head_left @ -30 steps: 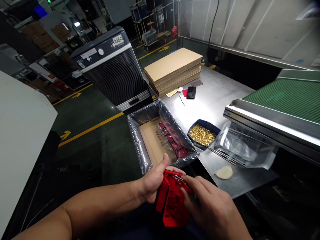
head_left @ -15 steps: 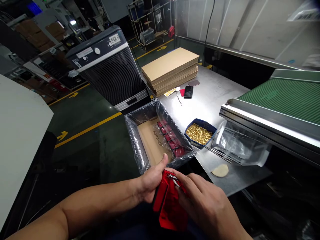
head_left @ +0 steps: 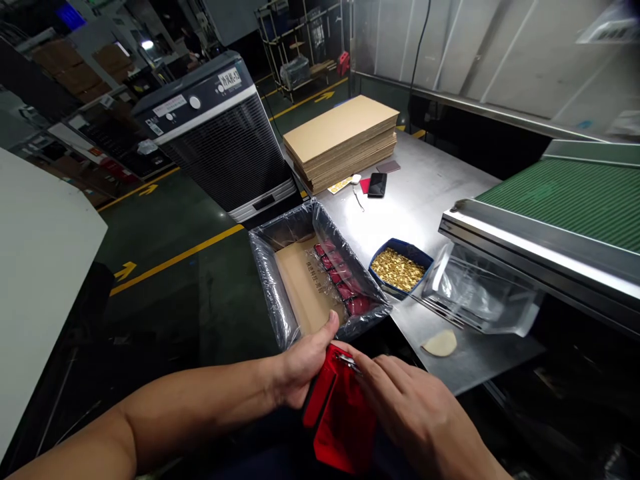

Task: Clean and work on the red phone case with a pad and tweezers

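right now my left hand is wrapped round the near edge of the red pouch, thumb pressed over its top and fingers curled shut underneath, so it has a firm grip. my right hand lies over the pouch's right side, fingertips pinched together on a small metal clip at the pouch's top edge; how tightly they close i cannot tell, since the hand hides the pads. the pouch sits low, between both hands, just in front of the lined carton, which holds a row of red packs along its right wall.

what worries me: the clip is small and shiny, and the pinch is at the very edge of the pouch. if the right fingertips slide, i'd judge the clip could skid off and drop into the dark gap below the steel table. the left thumb is close to the carton's plastic liner, so a jerk forward could snag the film and drag it down. the blue tray of gold pieces stands near the carton on the table, just beside the clear bag; a wide swing of my right elbow might knock it and scatter the pieces
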A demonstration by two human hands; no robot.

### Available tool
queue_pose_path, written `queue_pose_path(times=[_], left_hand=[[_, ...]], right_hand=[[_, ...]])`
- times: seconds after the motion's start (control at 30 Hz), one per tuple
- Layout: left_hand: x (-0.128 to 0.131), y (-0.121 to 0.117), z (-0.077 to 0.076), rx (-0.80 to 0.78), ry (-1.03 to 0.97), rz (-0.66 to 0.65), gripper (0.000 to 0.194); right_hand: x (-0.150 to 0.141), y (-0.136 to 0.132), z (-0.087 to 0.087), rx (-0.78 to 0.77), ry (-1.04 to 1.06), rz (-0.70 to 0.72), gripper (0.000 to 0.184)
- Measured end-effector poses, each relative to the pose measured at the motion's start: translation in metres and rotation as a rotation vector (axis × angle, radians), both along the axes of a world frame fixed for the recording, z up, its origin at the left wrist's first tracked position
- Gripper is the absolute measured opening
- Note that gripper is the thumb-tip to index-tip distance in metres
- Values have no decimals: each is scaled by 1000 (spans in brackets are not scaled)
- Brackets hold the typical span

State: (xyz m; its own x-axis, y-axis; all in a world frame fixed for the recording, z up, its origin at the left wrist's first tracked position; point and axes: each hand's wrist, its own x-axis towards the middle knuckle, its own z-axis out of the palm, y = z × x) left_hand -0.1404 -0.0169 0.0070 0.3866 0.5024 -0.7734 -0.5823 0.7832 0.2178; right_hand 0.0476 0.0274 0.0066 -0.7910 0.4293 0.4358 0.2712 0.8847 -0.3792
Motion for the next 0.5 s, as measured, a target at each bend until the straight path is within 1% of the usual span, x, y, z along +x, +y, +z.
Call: queue_pose_path(times=[0.1,0.13,0.17,0.23,0.27,0.3,0.33,0.37,0.4,0.43,0.47,0.5], left_hand=[[-2,0,0,-3,5,27,87],[-2,0,1,-10,11,37,89],[-2,1,1,-22,16,49,91],[-1,2,2,-71,10,83,95],[0,2,2,-100,-7,99,96],[2,3,2,-128,-32,111,98],[3,3,0,-150,-61,112,98],[4,2,-2,-157,-73,108,97],[5,1,-4,-141,-39,110,93],[6,-1,-7,-99,58,117,88],[5,-3,-9,-24,215,130,82],[4,-5,-9,91,405,130,74]], right_hand=[[7,-6,-6,-131,154,-114,27],[8,-9,-9,-145,205,-145,24],[8,-13,-10,-126,251,-154,22],[4,-21,-13,-43,318,-114,16],[1,-25,-13,-29,354,-91,15],[-3,-30,-13,-58,395,-69,16],[-7,-35,-12,-139,442,-71,19],[-11,-39,-12,-261,496,-118,21],[-15,-42,-12,-415,563,-209,22],[-17,-44,-12,-594,639,-315,23],[-19,-44,-13,-789,717,-416,22],[-20,-42,-15,-1001,791,-500,24]])
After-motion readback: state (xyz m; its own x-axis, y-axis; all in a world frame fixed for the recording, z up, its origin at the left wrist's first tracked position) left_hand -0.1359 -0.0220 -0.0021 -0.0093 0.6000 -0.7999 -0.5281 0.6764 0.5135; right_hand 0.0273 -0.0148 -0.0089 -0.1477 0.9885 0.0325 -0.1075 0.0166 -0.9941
